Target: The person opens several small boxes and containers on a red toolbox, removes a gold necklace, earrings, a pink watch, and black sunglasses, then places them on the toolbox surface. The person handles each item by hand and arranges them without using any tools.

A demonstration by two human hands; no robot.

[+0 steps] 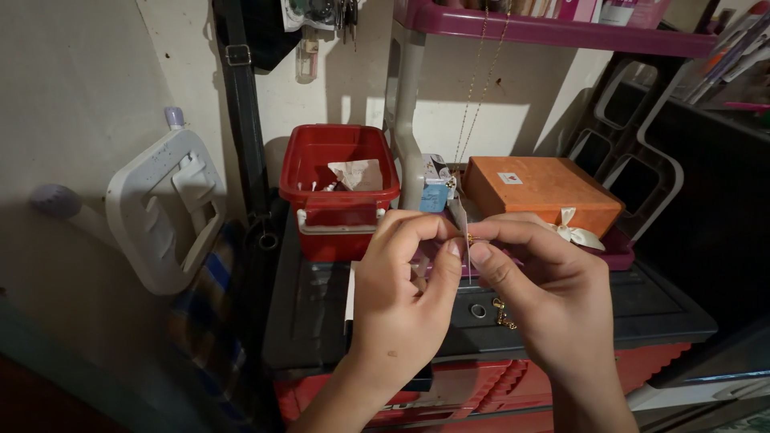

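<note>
1. The left hand (405,277) and the right hand (533,281) are meeting in front of the chest, fingertips nearly touching, both pinching closed on one small gold-coloured jewellery piece (471,239).
2. The left thumb and forefinger are also gripping a small clear plastic sleeve (459,215), which is standing roughly upright above the pinch point.
3. The gold piece is sitting right between the two sets of fingertips, so neither hand is clearly nearer; its visible part is lying roughly sideways, from one hand across to the other.
4. A thin gold chain end with a clasp (504,313) is hanging below the right palm, near a round metal ring on the dark counter (321,305); whether it is joined to the pinched piece I cannot tell.
5. Behind the hands, a red plastic bin (341,196) holding crumpled paper is standing to the left, and an orange box (544,192) with a white ribbon bow (576,232) is resting to the right.
6. A purple shelf (553,30) is running overhead, and a white plastic stool (164,212) is leaning at the far left.
</note>
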